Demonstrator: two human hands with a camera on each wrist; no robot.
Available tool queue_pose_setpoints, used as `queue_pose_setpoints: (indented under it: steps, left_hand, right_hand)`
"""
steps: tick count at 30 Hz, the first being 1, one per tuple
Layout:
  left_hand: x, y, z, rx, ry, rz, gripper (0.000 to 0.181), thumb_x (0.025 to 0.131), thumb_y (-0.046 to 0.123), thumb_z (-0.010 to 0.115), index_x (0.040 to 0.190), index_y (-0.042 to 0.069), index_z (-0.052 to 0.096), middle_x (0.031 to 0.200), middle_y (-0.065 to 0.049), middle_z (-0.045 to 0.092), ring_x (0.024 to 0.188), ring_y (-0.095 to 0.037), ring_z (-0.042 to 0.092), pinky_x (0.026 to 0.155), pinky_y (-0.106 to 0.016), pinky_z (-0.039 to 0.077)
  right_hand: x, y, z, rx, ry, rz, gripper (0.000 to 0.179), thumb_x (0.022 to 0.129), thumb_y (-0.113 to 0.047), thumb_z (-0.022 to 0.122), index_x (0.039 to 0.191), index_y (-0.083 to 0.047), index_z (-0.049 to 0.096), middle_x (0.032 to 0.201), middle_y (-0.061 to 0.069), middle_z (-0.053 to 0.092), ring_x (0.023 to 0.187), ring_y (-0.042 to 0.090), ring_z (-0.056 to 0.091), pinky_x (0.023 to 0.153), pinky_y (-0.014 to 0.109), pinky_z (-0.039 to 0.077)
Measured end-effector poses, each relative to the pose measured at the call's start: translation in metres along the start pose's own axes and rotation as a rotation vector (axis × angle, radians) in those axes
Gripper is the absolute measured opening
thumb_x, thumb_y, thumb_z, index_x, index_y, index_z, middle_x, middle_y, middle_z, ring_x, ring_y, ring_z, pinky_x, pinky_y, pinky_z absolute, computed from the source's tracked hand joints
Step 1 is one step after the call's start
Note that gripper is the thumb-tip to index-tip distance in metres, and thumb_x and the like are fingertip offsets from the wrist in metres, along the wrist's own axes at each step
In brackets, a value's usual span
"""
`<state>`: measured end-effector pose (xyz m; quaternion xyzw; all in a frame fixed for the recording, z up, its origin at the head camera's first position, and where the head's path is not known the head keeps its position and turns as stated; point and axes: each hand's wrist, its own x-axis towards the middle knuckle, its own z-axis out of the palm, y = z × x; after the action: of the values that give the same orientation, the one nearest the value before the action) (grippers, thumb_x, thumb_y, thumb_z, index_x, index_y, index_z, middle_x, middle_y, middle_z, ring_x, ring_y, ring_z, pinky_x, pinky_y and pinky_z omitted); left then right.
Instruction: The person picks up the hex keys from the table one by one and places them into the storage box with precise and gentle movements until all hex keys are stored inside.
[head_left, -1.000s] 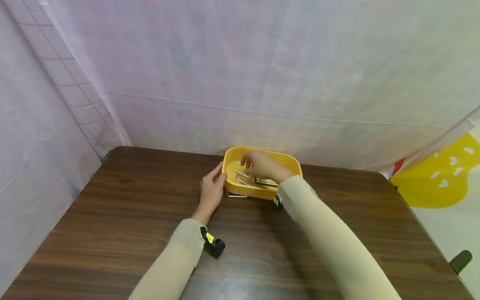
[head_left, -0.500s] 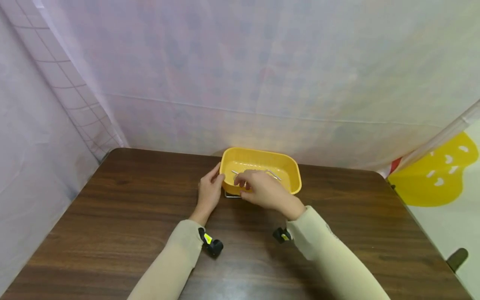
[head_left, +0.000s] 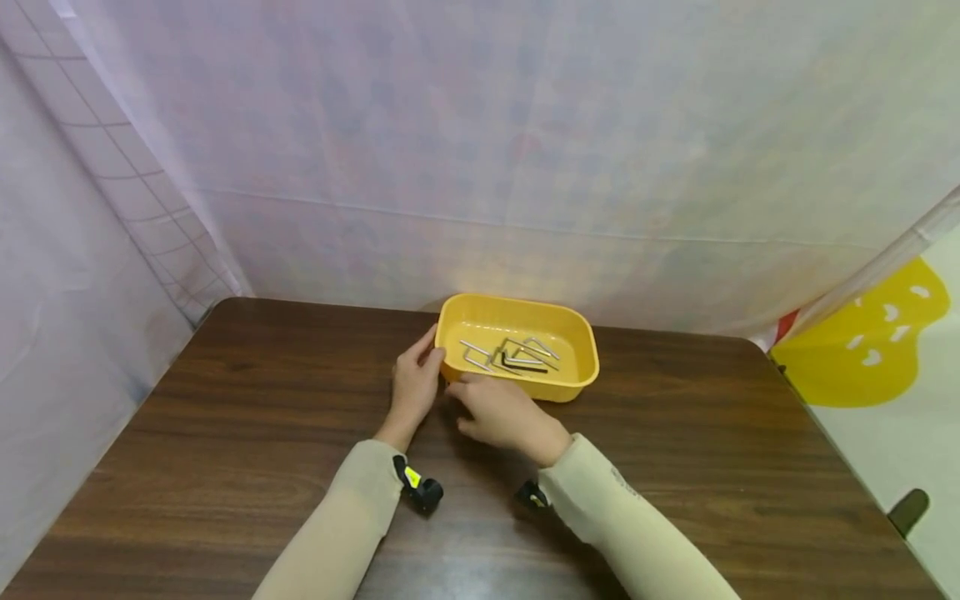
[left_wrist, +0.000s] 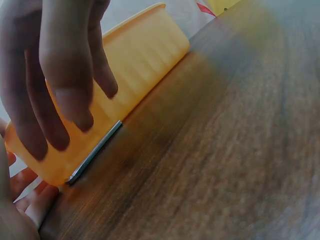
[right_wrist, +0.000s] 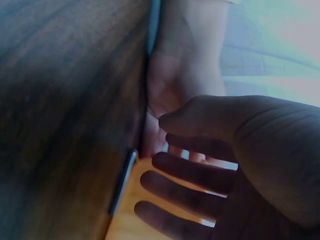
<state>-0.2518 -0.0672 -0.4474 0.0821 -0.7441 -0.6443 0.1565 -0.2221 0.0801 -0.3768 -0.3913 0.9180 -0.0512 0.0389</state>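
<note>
A yellow plastic basin (head_left: 517,310) stands near the table's back edge. Inside lie several L-shaped hex keys, among them a black hex key (head_left: 528,369). My left hand (head_left: 415,383) rests against the basin's left end, fingers extended along the outer wall and thumb at the front corner. Along the foot of the front wall, on the table, lies a metal bar-like hex key (left_wrist: 95,152). My right hand (head_left: 506,417) hovers in front of that wall, fingers spread and pointing down, holding nothing. In the head view it covers the hex key on the table.
The dark wood table (head_left: 262,433) extends to both sides of the basin and in front of it. A pale curtain (head_left: 525,167) hangs right behind the back edge. Black wrist cameras (head_left: 420,492) sit on both sleeves.
My right hand has come out of the basin, over its front wall, down toward the table at the left front corner. The hex keys inside show now. My left hand stays at the basin's end.
</note>
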Motion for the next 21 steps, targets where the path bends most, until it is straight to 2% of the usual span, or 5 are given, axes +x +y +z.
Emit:
queue_pose_setpoints:
  steps: [5, 8, 12, 16, 21]
  left_hand:
    - [-0.001, 0.001, 0.0, -0.014, 0.001, 0.001, 0.044, 0.095, 0.019, 0.06, 0.139, 0.02, 0.063, 0.14, -0.006, 0.064, 0.119, -0.02, 0.066, 0.1, -0.039, 0.055]
    - [-0.001, 0.001, 0.001, -0.02, -0.001, -0.002, 0.044, 0.095, 0.019, 0.061, 0.139, 0.019, 0.063, 0.14, -0.007, 0.064, 0.12, -0.02, 0.066, 0.1, -0.039, 0.055]
    - [0.0, 0.0, 0.001, -0.02, -0.002, -0.003, 0.044, 0.095, 0.019, 0.061, 0.139, 0.018, 0.063, 0.14, -0.007, 0.063, 0.12, -0.02, 0.066, 0.101, -0.039, 0.055]
    - [0.0, 0.0, 0.001, -0.005, 0.012, 0.008, 0.045, 0.094, 0.019, 0.061, 0.138, 0.018, 0.064, 0.139, -0.007, 0.064, 0.118, -0.019, 0.066, 0.099, -0.038, 0.055]
    - [0.0, 0.0, 0.001, 0.006, 0.017, 0.014, 0.045, 0.093, 0.02, 0.061, 0.138, 0.019, 0.064, 0.137, -0.007, 0.065, 0.117, -0.019, 0.067, 0.099, -0.038, 0.055]
  right_hand:
    - [0.003, -0.007, 0.008, -0.079, -0.026, 0.044, 0.027, 0.087, -0.02, 0.074, 0.112, -0.01, 0.07, 0.109, 0.007, 0.068, 0.09, 0.023, 0.066, 0.068, 0.041, 0.056]
    - [0.003, -0.01, 0.011, -0.118, -0.039, 0.07, 0.036, 0.087, -0.021, 0.074, 0.12, -0.01, 0.068, 0.119, 0.009, 0.069, 0.102, 0.026, 0.067, 0.075, 0.045, 0.058]
    - [0.002, -0.012, 0.015, -0.157, -0.022, 0.081, 0.042, 0.086, -0.019, 0.075, 0.125, -0.009, 0.066, 0.121, 0.011, 0.068, 0.108, 0.028, 0.066, 0.083, 0.045, 0.058]
    - [0.0, -0.013, 0.016, -0.169, -0.003, 0.08, 0.033, 0.085, -0.013, 0.074, 0.117, -0.008, 0.068, 0.115, 0.01, 0.068, 0.102, 0.027, 0.066, 0.079, 0.043, 0.058]
    - [-0.001, -0.011, 0.017, -0.157, 0.003, 0.082, 0.02, 0.085, -0.008, 0.073, 0.105, -0.009, 0.068, 0.106, 0.007, 0.067, 0.09, 0.022, 0.066, 0.066, 0.039, 0.056]
